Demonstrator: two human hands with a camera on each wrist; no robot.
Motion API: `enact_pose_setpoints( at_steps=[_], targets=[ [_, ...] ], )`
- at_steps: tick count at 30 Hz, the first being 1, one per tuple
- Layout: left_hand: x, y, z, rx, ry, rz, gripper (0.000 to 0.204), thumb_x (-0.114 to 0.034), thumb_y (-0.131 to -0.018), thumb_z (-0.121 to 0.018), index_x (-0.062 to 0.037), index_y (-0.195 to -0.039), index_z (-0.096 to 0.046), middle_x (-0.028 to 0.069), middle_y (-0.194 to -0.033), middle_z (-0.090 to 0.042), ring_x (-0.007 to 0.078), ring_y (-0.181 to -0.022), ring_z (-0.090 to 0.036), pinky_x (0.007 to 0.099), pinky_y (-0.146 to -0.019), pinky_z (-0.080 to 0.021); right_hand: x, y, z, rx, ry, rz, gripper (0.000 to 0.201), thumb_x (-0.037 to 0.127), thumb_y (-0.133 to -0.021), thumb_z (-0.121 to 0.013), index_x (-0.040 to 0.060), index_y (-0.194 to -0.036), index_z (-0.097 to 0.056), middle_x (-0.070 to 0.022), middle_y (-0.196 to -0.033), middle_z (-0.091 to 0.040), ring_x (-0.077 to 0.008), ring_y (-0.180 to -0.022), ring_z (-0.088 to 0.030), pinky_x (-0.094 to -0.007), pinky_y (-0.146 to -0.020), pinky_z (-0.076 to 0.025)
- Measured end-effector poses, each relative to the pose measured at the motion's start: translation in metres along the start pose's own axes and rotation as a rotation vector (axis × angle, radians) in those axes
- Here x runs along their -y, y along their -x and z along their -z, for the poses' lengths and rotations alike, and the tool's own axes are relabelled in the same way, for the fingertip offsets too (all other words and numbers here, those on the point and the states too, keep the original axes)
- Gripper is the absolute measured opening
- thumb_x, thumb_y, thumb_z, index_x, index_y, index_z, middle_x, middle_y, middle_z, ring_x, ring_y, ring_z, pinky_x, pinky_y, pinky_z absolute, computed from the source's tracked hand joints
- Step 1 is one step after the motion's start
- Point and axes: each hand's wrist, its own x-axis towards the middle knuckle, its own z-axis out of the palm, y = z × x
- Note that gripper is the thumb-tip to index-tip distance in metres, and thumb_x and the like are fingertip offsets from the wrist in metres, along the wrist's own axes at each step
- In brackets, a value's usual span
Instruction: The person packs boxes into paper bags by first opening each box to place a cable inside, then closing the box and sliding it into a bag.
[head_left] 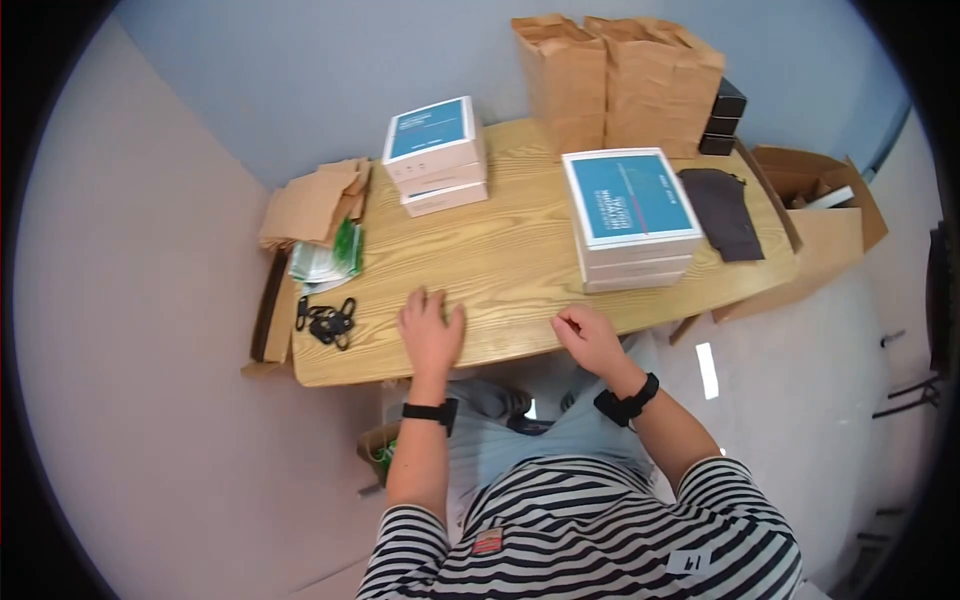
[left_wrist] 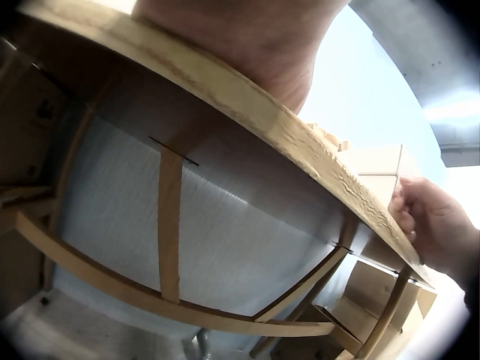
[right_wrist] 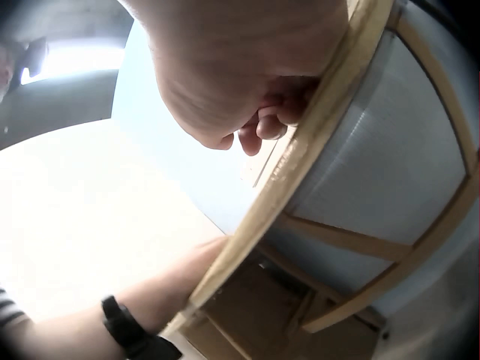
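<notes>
My left hand [head_left: 430,333] rests on the wooden table [head_left: 480,250] near its front edge, fingers spread and holding nothing. Close to the same edge, my right hand [head_left: 590,340] lies with its fingers loosely curled. The right wrist view shows that hand's fingertips [right_wrist: 270,124] bent inward with no object in them. Beyond the right hand stands a stack of white boxes with blue tops [head_left: 635,200]. A smaller stack of similar boxes [head_left: 435,150] sits farther back on the left. Several black clips or straps [head_left: 328,322] lie left of my left hand.
Flat brown paper bags [head_left: 310,205] and green-and-white plastic packets [head_left: 330,258] lie along the left edge. Upright paper bags [head_left: 655,85], black boxes [head_left: 722,120] and a dark cloth pouch [head_left: 722,213] occupy the back right. An open carton [head_left: 815,240] stands beyond the right edge.
</notes>
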Motion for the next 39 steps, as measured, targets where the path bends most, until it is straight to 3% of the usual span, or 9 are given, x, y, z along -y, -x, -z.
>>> enact_pose_setpoints(
  at_steps=[5,9,16,18,19,29,32,37,39],
  targets=[
    [0.004,-0.004,-0.011,0.017,0.041,0.087,0.050,-0.040,-0.091,-0.069,-0.0069,-0.129,-0.067,0.0231,-0.143,-0.056,0.0404,-0.138,-0.046,0.0547,-0.119,-0.028,-0.017,0.052,0.066,-0.287,-0.042,-0.124,0.023,0.016,-0.097,-0.065,-0.0002,-0.081,-0.065,-0.0099,-0.071,-0.061,-0.0195,-0.067,-0.059,-0.0341,-0.063,-0.046],
    [-0.044,-0.005,-0.024,0.126,0.471,0.103,0.052,-0.037,-0.097,-0.066,-0.0021,-0.135,-0.060,0.0257,-0.143,-0.055,0.0429,-0.136,-0.047,0.0476,-0.116,-0.036,-0.046,0.047,0.122,-0.576,-0.144,-0.154,0.022,0.017,-0.104,-0.057,-0.0004,-0.117,-0.063,-0.0061,-0.104,-0.063,-0.0143,-0.092,-0.058,-0.0300,-0.082,-0.047],
    [-0.172,-0.029,-0.030,0.593,1.127,0.165,0.073,-0.054,-0.109,-0.039,-0.0009,-0.159,-0.031,0.0229,-0.159,-0.040,0.0310,-0.150,-0.036,0.0373,-0.121,-0.028,-0.048,-0.012,0.143,-0.557,-0.154,-0.304,0.048,0.030,-0.110,-0.046,-0.0011,-0.147,-0.047,-0.0131,-0.135,-0.056,-0.0225,-0.126,-0.051,-0.0362,-0.110,-0.038],
    [-0.206,-0.036,0.007,0.592,1.261,0.273,0.076,-0.052,-0.108,-0.043,0.0020,-0.159,-0.028,0.0264,-0.156,-0.043,0.0328,-0.148,-0.038,0.0372,-0.120,-0.030,-0.067,-0.015,0.143,-0.457,-0.136,-0.365,0.058,0.046,-0.110,-0.038,0.0114,-0.156,-0.041,-0.0086,-0.148,-0.050,-0.0219,-0.138,-0.046,-0.0447,-0.110,-0.037],
    [-0.217,-0.039,0.016,0.614,1.393,0.374,0.079,-0.051,-0.107,-0.046,0.0049,-0.159,-0.026,0.0298,-0.152,-0.045,0.0346,-0.146,-0.041,0.0371,-0.119,-0.032,-0.060,-0.019,0.141,-0.450,-0.142,-0.418,0.059,0.043,-0.111,-0.036,0.0072,-0.157,-0.039,-0.0121,-0.155,-0.046,-0.0239,-0.143,-0.042,-0.0428,-0.114,-0.034],
    [-0.211,-0.046,-0.010,0.528,1.351,0.181,0.064,-0.033,-0.109,-0.046,-0.0040,-0.162,-0.025,0.0188,-0.145,-0.055,0.0280,-0.129,-0.055,0.0354,-0.110,-0.041,0.020,-0.036,0.139,-0.391,0.016,-0.171,0.055,0.037,-0.110,-0.044,-0.0046,-0.146,-0.050,-0.0202,-0.145,-0.056,-0.0286,-0.134,-0.053,-0.0378,-0.112,-0.038],
    [-0.195,-0.039,0.017,0.583,1.396,0.343,0.056,-0.029,-0.110,-0.042,-0.0097,-0.161,-0.031,0.0110,-0.149,-0.051,0.0224,-0.132,-0.050,0.0407,-0.110,-0.042,0.024,-0.032,0.126,-0.388,-0.047,-0.105,0.054,0.036,-0.110,-0.047,-0.0046,-0.144,-0.052,-0.0196,-0.145,-0.056,-0.0288,-0.132,-0.054,-0.0384,-0.111,-0.040],
    [-0.123,-0.006,0.047,0.353,1.674,0.341,0.059,-0.012,-0.108,-0.045,-0.0088,-0.163,-0.024,0.0104,-0.144,-0.054,0.0198,-0.121,-0.060,0.0346,-0.096,-0.055,0.052,-0.017,0.073,-0.293,-0.184,-0.153,0.049,0.026,-0.106,-0.058,-0.0045,-0.144,-0.052,-0.0132,-0.131,-0.061,-0.0182,-0.117,-0.057,-0.0324,-0.100,-0.046],
    [-0.093,0.014,0.059,0.233,1.647,0.392,0.064,-0.007,-0.106,-0.047,-0.0072,-0.164,-0.021,0.0113,-0.147,-0.051,0.0211,-0.123,-0.059,0.0344,-0.097,-0.055,0.054,-0.008,0.044,-0.166,-0.527,-0.270,0.049,0.019,-0.103,-0.063,-0.0046,-0.145,-0.052,-0.0095,-0.124,-0.062,-0.0114,-0.106,-0.057,-0.0273,-0.093,-0.048]
  ],
)
